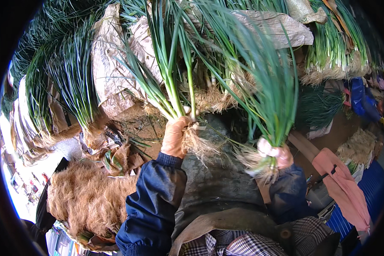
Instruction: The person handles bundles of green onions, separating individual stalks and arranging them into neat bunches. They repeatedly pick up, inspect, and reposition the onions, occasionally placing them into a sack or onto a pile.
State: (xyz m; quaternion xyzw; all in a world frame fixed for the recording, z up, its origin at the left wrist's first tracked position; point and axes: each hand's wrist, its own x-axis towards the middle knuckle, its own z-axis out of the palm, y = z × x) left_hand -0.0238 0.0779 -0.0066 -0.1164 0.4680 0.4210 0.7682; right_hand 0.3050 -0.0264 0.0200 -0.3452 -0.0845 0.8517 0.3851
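Observation:
My left hand is wrapped around the lower ends of a few thick green onion stalks. Their pale, stringy roots hang out past my thumb, and the leaves point away from me. Off to the right, my right hand grips a fuller bunch of thinner green onions just above its roots. That bunch and hand are blurred. Both hands are above a dark, dirt-smeared apron over my lap. The two bunches' leaves overlap near the top of the view.
A large heap of green onions fills the far side, with rough sacking among it. Root-end-up bundles stand at my left. Pink fabric lies at right, near blue corrugated material. A person in blue is farther off.

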